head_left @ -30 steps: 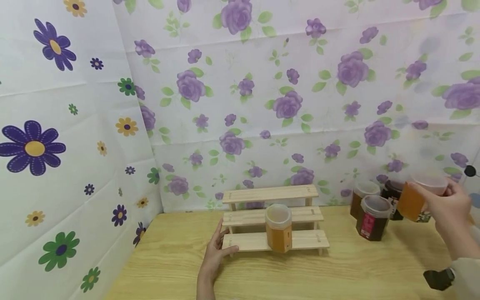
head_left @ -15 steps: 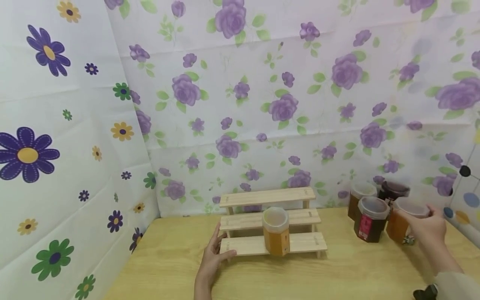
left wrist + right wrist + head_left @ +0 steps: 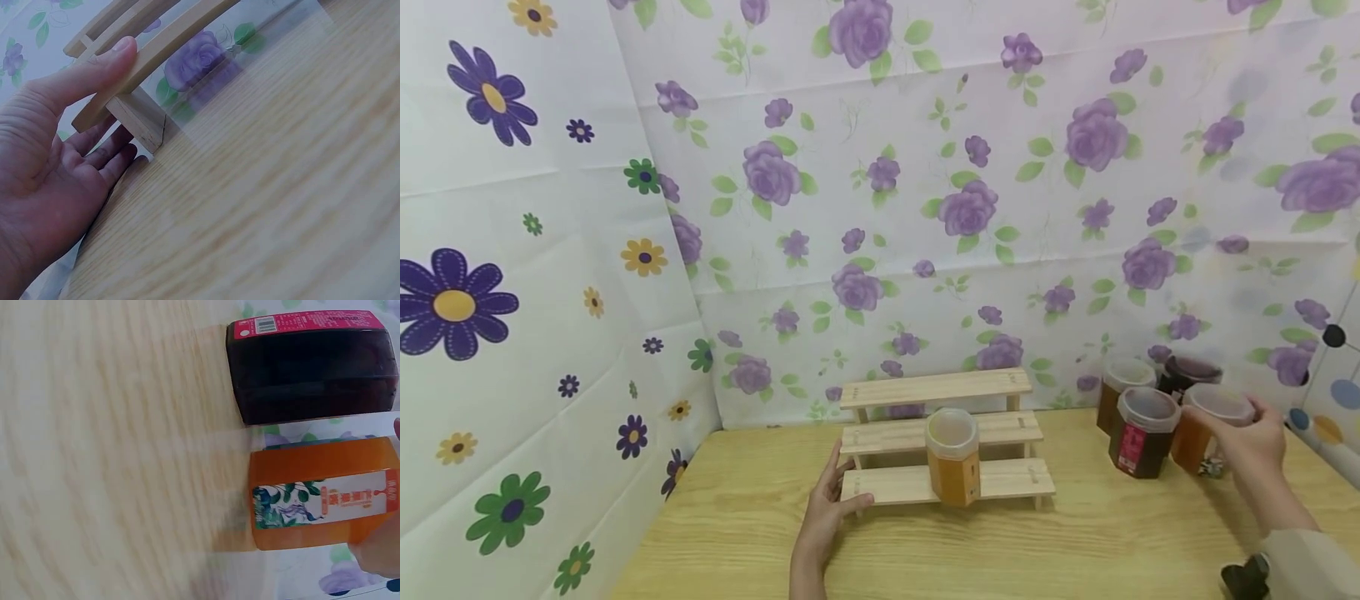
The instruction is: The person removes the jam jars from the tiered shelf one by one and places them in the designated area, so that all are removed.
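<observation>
My left hand grips the left end of a three-step wooden rack. In the left wrist view, its thumb lies over a shelf and its fingers are beside the leg below. An amber honey jar with a pale translucent lid stands on the lowest step. Off to the right, my right hand holds another amber honey jar by its upper part. That jar is upright, low at the table, beside a dark jar with a pink label. Its printed label shows in the right wrist view.
Behind these, a brown jar and a very dark jar stand near the back cloth. Flowered cloth hangs behind and on the left. The wood-grain table extends in front of the rack.
My right hand has brought the amber honey jar down and left, from above the table to beside the dark jar. My left hand stays on the rack. The view has shifted slightly.
</observation>
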The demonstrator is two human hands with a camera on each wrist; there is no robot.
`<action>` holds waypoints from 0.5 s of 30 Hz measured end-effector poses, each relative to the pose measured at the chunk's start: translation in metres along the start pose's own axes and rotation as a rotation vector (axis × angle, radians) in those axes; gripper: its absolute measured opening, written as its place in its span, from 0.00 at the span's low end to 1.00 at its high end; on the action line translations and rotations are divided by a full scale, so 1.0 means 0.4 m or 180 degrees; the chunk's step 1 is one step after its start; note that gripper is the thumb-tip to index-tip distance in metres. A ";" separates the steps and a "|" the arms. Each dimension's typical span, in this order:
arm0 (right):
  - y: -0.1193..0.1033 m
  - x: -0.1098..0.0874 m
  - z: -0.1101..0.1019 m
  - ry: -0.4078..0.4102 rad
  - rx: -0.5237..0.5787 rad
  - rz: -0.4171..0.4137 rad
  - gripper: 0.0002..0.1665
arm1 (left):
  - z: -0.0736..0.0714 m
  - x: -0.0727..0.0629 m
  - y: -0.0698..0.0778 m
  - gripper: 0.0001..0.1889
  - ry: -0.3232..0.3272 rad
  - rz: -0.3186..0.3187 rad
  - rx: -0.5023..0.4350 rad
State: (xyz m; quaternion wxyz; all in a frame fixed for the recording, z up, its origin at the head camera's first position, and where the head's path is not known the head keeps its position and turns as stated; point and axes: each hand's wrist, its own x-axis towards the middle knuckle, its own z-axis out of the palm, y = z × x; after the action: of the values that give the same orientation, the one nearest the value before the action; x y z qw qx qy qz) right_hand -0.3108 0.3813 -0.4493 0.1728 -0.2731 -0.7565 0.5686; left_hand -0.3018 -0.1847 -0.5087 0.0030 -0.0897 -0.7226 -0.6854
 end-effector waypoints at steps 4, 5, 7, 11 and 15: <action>-0.012 -0.016 -0.020 -0.0206 0.0122 -0.0232 0.60 | 0.001 -0.001 0.002 0.54 -0.0003 -0.0031 -0.0039; -0.019 -0.023 -0.024 -0.0241 0.0175 -0.0297 0.59 | 0.002 -0.002 0.003 0.54 -0.0005 -0.0035 -0.0041; -0.040 -0.039 -0.027 -0.0248 0.0318 -0.0450 0.56 | 0.002 -0.003 0.004 0.54 0.0003 -0.0049 -0.0044; -0.099 -0.090 -0.014 -0.0185 0.0457 -0.0686 0.50 | 0.000 -0.005 0.006 0.54 0.0019 -0.0069 -0.0036; -0.158 -0.157 0.023 -0.0162 0.0542 -0.0793 0.44 | -0.001 -0.001 0.007 0.54 0.0009 -0.0043 -0.0037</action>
State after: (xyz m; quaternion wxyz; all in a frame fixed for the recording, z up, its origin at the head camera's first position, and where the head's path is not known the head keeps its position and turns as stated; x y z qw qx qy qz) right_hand -0.2802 0.3232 -0.3885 0.2453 -0.1470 -0.7377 0.6115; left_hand -0.3011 -0.1849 -0.5059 -0.0012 -0.0839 -0.7192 -0.6897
